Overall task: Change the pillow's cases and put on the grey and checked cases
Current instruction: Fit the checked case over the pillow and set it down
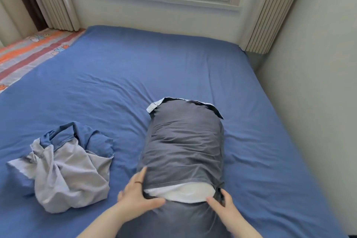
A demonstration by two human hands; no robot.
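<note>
A: Gripping anything?
B: Yes, the left hand [139,197] and right hand [222,206] are pinching the grey case [183,141] at its open end, fingers curled on cloth. The pillow [181,193] is lying inside it on the bed [116,83].

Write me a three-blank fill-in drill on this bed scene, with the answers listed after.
1. The grey case covers all but the near end of the ___ pillow.
2. The crumpled case lies to the ___ of the pillow.
3. The sheet on the bed is ___.
Missing words: white; left; blue.
</note>
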